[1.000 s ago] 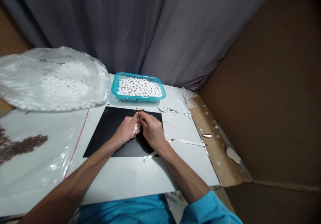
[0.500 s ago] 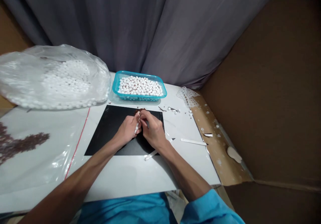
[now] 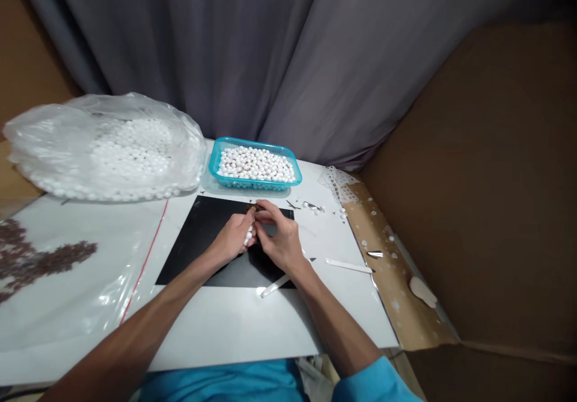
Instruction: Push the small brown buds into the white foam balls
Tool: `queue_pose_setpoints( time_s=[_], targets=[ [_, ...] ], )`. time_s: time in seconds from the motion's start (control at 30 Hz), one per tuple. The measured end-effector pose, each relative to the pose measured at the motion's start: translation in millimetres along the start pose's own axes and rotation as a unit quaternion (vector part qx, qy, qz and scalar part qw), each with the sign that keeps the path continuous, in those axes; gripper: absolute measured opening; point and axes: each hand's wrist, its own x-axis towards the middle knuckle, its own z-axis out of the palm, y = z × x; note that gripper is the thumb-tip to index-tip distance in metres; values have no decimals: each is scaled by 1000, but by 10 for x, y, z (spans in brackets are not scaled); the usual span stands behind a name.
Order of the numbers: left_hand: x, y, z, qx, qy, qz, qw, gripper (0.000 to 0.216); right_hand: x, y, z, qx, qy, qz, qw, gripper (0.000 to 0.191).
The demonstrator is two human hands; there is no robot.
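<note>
Over a black mat (image 3: 189,249), my left hand (image 3: 234,235) is closed around a few small white balls (image 3: 248,235), which show between its fingers. My right hand (image 3: 282,237) meets it there, thumb and forefinger curled in at the left fingertips; whatever that pinch holds is too small to make out. Just beyond the fingertips lies a little heap of small dark brown pieces (image 3: 253,207), partly covered by the hands. Under the right wrist, a white-handled tool with a dark tip (image 3: 274,285) rests across the mat's edge.
Behind the mat stands a blue basket (image 3: 256,183) of white balls, left of it a large clear bag (image 3: 58,143) of more. A zip bag (image 3: 103,282) with brown pieces (image 3: 63,258) lies left. On the right are another white-handled tool (image 3: 347,265), tweezers (image 3: 312,206) and a metal nozzle (image 3: 375,254).
The whole view has shifted slightly, so things sit lower and a bit to the right. Both hands stay together over the mat; the right forefinger is raised and arched more.
</note>
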Motion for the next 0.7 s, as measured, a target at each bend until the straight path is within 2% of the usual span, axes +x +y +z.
queue_pose_setpoints(
  time_s=[0.2, 0.37, 0.43, 0.53, 0.63, 0.7],
  targets=[
    [25, -68, 9, -15, 23, 18, 999, 64, 24, -40, 30, 45, 12, 36, 998, 49],
    [23, -96, 9, -3, 19, 55, 998, 59, 35, -23, 106, 88, 58, 48, 993, 32],
    [17, -80, 22, -13, 17, 40, 999, 59, 37, -9, 136, 99, 74, 52, 991, 31],
    [0, -35, 51, -41, 8, -22, 999, 63, 46, 16, 157, 115, 97, 54, 987, 29],
    [-16, 14, 51, -108, -22, -71, 991, 64, 76, 46, 143, 134, 146, 54, 979, 19],
    [-21, 37, 25, -163, -40, -81, 983, 63, 103, 67, 117, 135, 182, 51, 973, 13]
  ],
)
